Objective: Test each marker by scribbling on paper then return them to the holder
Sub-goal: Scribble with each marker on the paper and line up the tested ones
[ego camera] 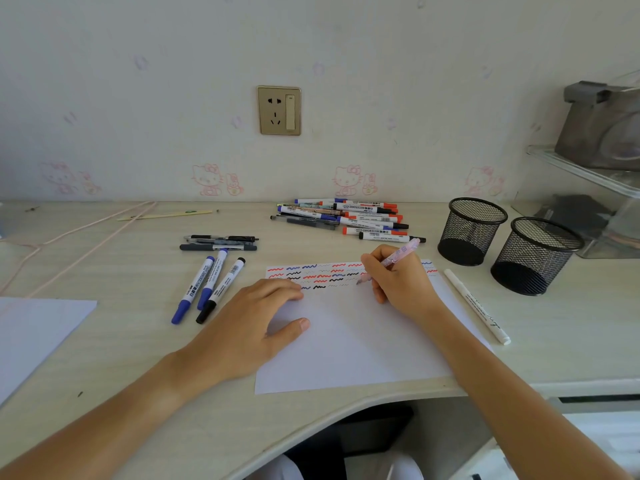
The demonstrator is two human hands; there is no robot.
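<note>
Both forearms ran off the bottom edge of the view. My left hand (254, 322) lay flat, fingers straight, pressing the paper (349, 341) at its left edge and hiding the start of the lowest scribble row. My right hand (398, 277) gripped a pink pen (398, 254), tip on the paper beside the scribbles (318, 273); my fingers covered part of the barrel and several marks. Scribbles were red, blue and black; the fainter ones were hard to make out. Two mesh holders (471, 230) (535, 256) stood to the right, nothing visible inside. One white pen (478, 306) lay between paper and holders. Three markers (207, 289) lay left of the paper, two blue-capped and one black-capped. Behind them lay a small group of dark pens (220, 242), count unclear. A pile (346, 218) of overlapping markers lay by the wall, too tangled to count.
</note>
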